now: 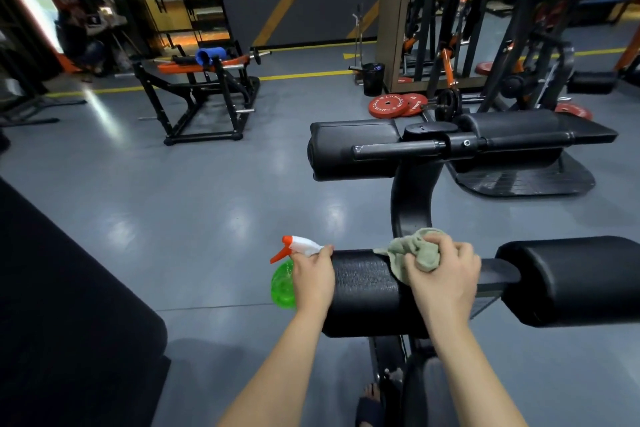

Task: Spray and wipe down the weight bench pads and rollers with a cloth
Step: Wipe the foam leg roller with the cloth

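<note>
Reaching in from below, the right hand (446, 274) is clamping a bunched grey-green cloth (412, 250) onto the top of the near left roller (367, 291), at its inner end, while the left hand (313, 279) is gripping the green spray bottle (283, 282) by its neck against the roller's outer end. Wiping well is probably calling for firm pressure carried round the whole curve and out to both ends, before the right roller (568, 281) and the upper pads (353, 149) beyond.
</note>
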Demonstrator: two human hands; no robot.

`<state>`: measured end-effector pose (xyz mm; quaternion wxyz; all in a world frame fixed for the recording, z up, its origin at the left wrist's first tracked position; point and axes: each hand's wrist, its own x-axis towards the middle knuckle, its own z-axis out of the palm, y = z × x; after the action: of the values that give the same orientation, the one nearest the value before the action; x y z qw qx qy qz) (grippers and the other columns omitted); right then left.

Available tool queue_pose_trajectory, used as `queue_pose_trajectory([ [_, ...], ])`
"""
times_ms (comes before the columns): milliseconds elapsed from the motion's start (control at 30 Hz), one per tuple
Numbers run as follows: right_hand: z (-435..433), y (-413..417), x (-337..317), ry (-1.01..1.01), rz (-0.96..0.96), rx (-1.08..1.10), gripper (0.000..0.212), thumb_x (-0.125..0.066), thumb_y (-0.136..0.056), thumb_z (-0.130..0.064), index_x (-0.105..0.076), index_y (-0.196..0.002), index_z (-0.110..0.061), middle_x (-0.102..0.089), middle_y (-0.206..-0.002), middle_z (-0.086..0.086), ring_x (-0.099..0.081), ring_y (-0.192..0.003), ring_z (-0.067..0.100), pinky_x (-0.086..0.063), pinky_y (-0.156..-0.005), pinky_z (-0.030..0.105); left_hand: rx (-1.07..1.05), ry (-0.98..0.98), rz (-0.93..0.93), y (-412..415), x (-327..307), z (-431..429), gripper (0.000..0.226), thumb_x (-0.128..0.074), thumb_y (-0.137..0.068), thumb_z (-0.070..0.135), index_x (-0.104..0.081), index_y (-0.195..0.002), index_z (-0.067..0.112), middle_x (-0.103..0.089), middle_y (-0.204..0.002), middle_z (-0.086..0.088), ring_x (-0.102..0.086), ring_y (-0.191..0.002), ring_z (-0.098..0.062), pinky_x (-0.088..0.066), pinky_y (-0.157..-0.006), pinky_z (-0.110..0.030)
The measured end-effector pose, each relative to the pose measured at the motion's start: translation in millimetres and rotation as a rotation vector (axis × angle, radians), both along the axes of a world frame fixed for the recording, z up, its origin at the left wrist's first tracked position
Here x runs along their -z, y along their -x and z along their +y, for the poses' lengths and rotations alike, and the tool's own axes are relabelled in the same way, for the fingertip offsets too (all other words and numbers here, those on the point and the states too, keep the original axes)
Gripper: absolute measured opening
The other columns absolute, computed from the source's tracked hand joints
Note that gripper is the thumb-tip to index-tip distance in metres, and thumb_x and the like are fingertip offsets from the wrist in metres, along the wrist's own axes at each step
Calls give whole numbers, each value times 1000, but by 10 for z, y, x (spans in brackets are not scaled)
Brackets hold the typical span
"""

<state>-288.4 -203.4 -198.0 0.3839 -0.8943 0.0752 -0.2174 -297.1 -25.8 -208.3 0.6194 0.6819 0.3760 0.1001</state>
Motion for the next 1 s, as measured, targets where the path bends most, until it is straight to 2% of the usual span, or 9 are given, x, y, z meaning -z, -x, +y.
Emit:
queue_pose_trajectory([
  [100,326,147,30,76,-92,-126,32,-83,-68,-30,-67,-95,-24,-50,-93,1,-42,-89,24,-46,-80,42,-19,-1,-10,11,-15,0,40,-70,-90,30,-48,-118,14,-64,-108,-6,-59,-102,-30,-43,-85,-36],
  [267,649,388,39,80,-105,-359,38,-77,-64,-32,-63,-100,-31,-51,-94,-2,-47,-88,26,-46,-76,39,-11,59,-51,42,8,-2,48,-70,-67,42,-51,-104,18,-71,-99,-11,-67,-91,-32,-54,-87,-50],
  [333,485,284,21,91,-88,-320,42,-79,-66,-30,-63,-105,-34,-51,-98,-3,-46,-93,25,-45,-79,39,-15,85,-41,41,6,4,51,-72,-74,39,-52,-112,12,-70,-105,-11,-65,-96,-32,-52,-89,-47],
  [433,73,34,-26,56,-21,-118,39,-79,-73,-27,-65,-109,-31,-49,-101,-3,-45,-101,25,-36,-81,33,-33,89,-56,42,6,20,34,-65,-92,24,-55,-123,14,-65,-115,-6,-56,-101,-27,-37,-84,-34],
  [567,-102,23,-67,12,47,11,32,-76,-76,-29,-65,-106,-27,-48,-97,-5,-50,-99,26,-37,-83,33,-34,82,-104,52,89,24,24,-58,-95,15,-62,-117,24,-64,-108,2,-55,-103,-24,-33,-84,-31],
  [667,197,220,-49,94,25,-69,33,-77,-73,-33,-65,-104,-28,-50,-95,-5,-49,-93,22,-38,-81,32,-47,89,-134,47,88,10,22,-58,-95,13,-60,-113,25,-65,-99,11,-57,-99,-21,-36,-82,-31],
  [767,648,448,-31,108,-12,-242,35,-67,-65,-44,-65,-95,-27,-54,-93,-2,-57,-87,26,-49,-74,36,-55,108,-137,58,64,32,26,-68,-87,22,-58,-111,18,-68,-96,0,-62,-89,-23,-43,-77,-36],
  [867,830,559,10,158,-57,-307,32,-58,-69,-50,-64,-94,-31,-53,-90,-5,-57,-84,23,-52,-64,36,-24,139,-141,48,127,53,37,-76,-72,38,-52,-93,21,-67,-82,-4,-65,-78,-29,-52,-76,-42],
  [1000,485,366,-48,174,26,-206,26,-64,-78,-45,-61,-102,-37,-50,-100,-6,-50,-100,20,-50,-72,37,-5,83,-108,47,123,41,25,-62,-91,23,-59,-116,22,-70,-111,-3,-64,-101,-26,-47,-87,-38],
])
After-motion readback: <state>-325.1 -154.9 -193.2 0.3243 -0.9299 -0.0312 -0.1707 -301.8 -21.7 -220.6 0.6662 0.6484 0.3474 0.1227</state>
